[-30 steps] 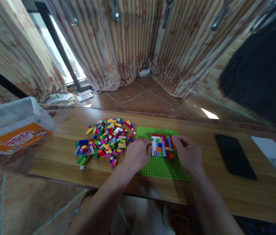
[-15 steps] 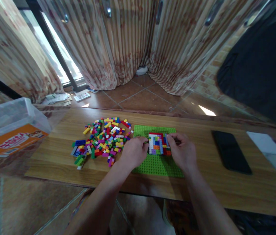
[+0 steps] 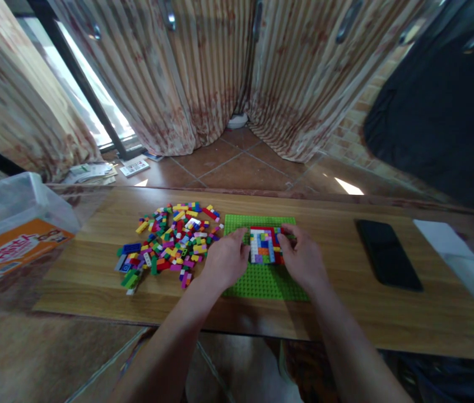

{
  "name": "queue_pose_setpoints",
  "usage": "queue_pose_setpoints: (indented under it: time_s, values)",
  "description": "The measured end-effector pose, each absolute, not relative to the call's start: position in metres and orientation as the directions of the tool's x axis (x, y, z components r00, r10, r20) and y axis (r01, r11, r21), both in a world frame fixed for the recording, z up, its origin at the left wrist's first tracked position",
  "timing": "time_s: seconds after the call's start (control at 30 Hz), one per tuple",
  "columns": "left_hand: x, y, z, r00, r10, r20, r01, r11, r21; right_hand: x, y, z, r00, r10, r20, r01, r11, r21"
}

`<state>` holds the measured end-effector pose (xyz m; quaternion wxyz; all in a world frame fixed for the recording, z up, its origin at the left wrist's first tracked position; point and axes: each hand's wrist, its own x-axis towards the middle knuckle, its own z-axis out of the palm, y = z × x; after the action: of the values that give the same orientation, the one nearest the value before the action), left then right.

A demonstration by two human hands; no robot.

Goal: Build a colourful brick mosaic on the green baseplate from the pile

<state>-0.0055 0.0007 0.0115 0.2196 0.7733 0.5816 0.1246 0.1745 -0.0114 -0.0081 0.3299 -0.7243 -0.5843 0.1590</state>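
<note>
The wooden table carries a green baseplate, and to the left of this baseplate is spread a heap of loose bricks. To the right of the baseplate, well apart, lies a black flat device. The left hand and the right hand, both with bent fingers, are at opposite sides of a multicoloured brick panel, which is over the baseplate. Whether either hand pinches it, I cannot tell.

The right hand has shifted inward over the brick panel, hiding more of it.
</note>
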Motion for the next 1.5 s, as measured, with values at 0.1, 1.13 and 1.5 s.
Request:
queue_pose_setpoints:
  time_s: [0.1, 1.13, 1.5]
  values:
    - [-0.004, 0.000, 0.012, 0.316, 0.947, -0.057, 0.830, -0.247, 0.499, 0.172, -0.012, -0.007, 0.262, 0.951, 0.161, 0.765, -0.103, -0.636]
    - [-0.005, 0.009, 0.010, 0.285, 0.954, -0.087, 0.726, -0.156, 0.670, 0.174, -0.013, -0.002, 0.233, 0.962, 0.139, 0.765, -0.093, -0.637]
    - [-0.032, 0.020, 0.014, 0.084, 0.993, -0.079, 0.881, -0.038, 0.471, 0.176, -0.012, -0.005, 0.211, 0.969, 0.127, 0.764, -0.083, -0.640]
